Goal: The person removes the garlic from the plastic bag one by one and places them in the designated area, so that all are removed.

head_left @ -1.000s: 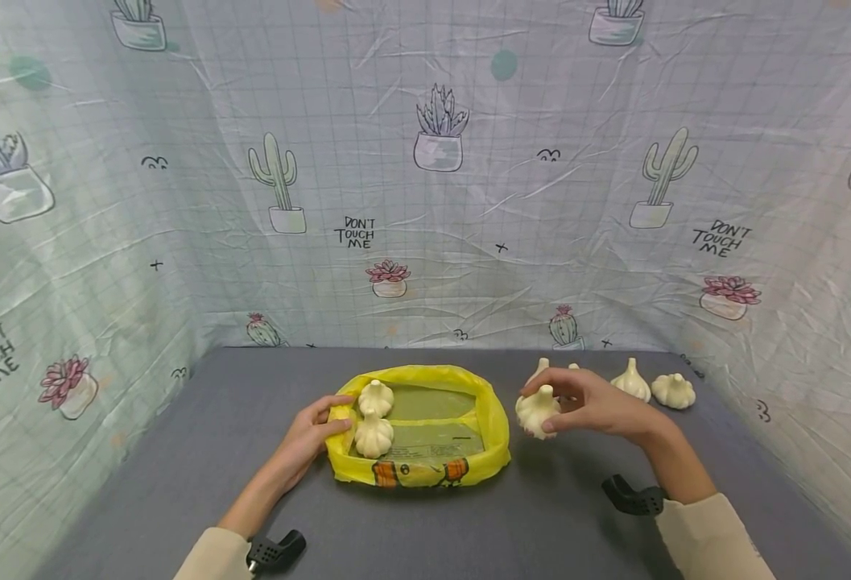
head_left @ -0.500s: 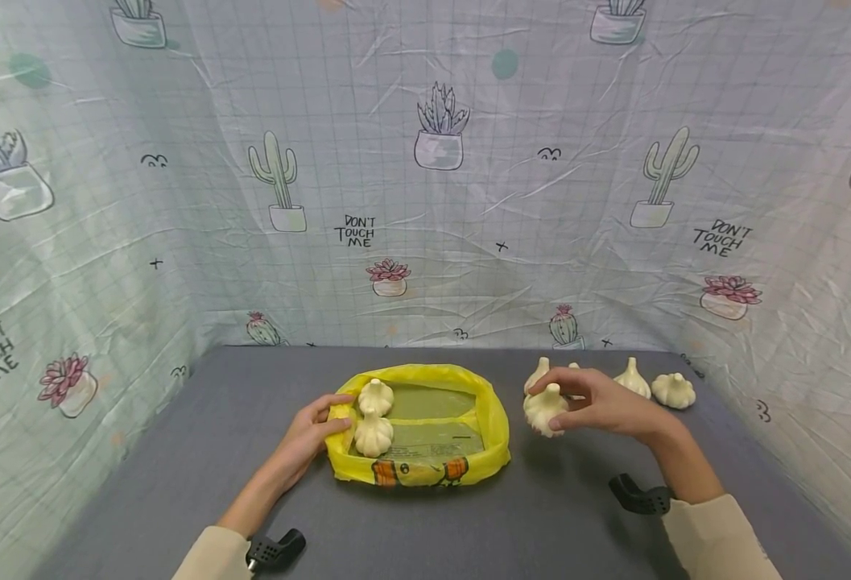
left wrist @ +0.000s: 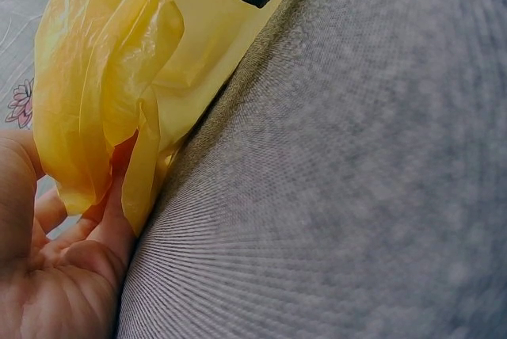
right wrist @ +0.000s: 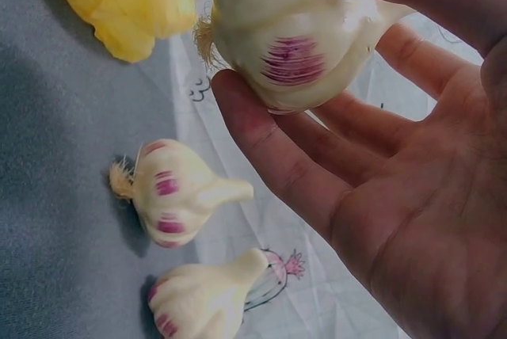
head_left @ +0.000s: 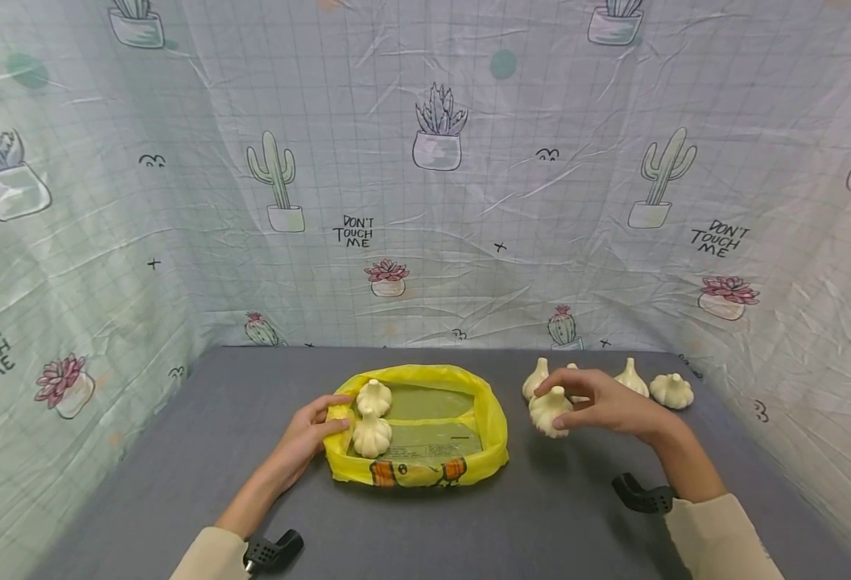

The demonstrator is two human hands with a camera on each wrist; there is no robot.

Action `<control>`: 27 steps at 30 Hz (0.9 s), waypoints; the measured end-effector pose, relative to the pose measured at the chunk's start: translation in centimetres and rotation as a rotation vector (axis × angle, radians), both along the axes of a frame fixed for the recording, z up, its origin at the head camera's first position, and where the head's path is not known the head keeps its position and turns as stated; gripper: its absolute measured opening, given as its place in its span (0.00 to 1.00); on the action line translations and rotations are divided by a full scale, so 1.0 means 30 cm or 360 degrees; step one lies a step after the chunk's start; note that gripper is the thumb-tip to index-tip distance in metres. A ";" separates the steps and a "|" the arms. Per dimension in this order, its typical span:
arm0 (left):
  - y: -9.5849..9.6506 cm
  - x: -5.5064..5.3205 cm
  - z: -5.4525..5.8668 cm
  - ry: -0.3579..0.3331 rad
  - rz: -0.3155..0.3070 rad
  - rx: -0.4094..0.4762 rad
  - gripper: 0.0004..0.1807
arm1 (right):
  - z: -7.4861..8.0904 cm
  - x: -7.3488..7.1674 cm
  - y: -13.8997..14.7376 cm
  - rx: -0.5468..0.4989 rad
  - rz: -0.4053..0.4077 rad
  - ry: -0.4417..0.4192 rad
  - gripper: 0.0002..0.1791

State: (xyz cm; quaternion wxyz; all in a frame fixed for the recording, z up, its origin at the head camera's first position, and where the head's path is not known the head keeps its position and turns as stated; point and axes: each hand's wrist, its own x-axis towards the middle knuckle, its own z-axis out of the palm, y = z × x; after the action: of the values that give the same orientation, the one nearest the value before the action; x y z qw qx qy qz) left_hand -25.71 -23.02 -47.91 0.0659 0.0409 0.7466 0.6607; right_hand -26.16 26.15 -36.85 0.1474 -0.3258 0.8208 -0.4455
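A yellow plastic bag (head_left: 496, 427) lies with its wide mouth facing up, two garlic bulbs (head_left: 371, 436) inside at its left end. My left hand (head_left: 298, 443) grips that end of the bag; in the left wrist view the thin plastic (left wrist: 87, 78) folds between thumb and fingers. My right hand (head_left: 602, 407) holds another garlic bulb (head_left: 547, 415) above the table, right of the bag. Fingertips and thumb hold its purple-streaked sides in the right wrist view, with the root tuft (right wrist: 204, 42) pointing away from the palm.
Behind my right hand stand more bulbs, one garlic bulb (head_left: 536, 379) at left and another partly hidden. Farther right are an upright bulb (head_left: 629, 379) and a squat bulb (head_left: 672, 391). A cactus-printed cloth (head_left: 439, 242) walls the grey table (head_left: 251, 403) at back and sides.
My right hand has drawn slightly to the right, away from the bag, with the garlic bulb still in its fingers. The left hand keeps its place on the bag.
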 end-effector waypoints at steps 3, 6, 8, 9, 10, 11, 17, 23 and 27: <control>-0.001 0.001 0.001 -0.0002 -0.0003 -0.0001 0.28 | -0.004 -0.004 0.004 0.0002 0.0002 -0.0005 0.21; -0.003 0.002 0.002 -0.0003 -0.0007 0.0005 0.28 | -0.012 -0.011 0.010 0.0012 -0.0009 0.0016 0.21; -0.004 0.001 0.002 -0.0004 -0.0011 0.0008 0.28 | -0.021 -0.017 0.017 0.0016 -0.0017 0.0029 0.21; -0.004 0.000 0.002 -0.0001 -0.0013 0.0007 0.28 | -0.025 -0.020 0.021 0.0018 -0.0022 0.0035 0.21; -0.004 0.000 0.002 0.0000 -0.0016 0.0006 0.28 | -0.031 -0.023 0.025 0.0019 -0.0022 0.0041 0.21; -0.004 -0.001 0.002 0.0001 -0.0018 0.0004 0.28 | -0.035 -0.026 0.028 0.0017 -0.0023 0.0042 0.22; 0.000 -0.003 0.000 0.0004 -0.0016 -0.0016 0.28 | -0.072 -0.045 0.048 -0.0021 0.0011 0.0033 0.23; 0.002 -0.005 -0.008 0.0009 -0.0029 0.0032 0.28 | -0.108 -0.064 0.063 0.0005 0.0023 -0.0024 0.24; 0.001 -0.004 -0.010 0.0010 -0.0033 0.0063 0.28 | -0.116 -0.071 0.061 0.0072 0.0019 -0.0015 0.24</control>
State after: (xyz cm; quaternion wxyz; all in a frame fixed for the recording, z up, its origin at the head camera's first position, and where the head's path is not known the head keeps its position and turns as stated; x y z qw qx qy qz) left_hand -25.84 -23.00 -48.20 0.0696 0.0521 0.7332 0.6744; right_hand -28.29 27.97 -40.34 0.1612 -0.3251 0.8281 -0.4274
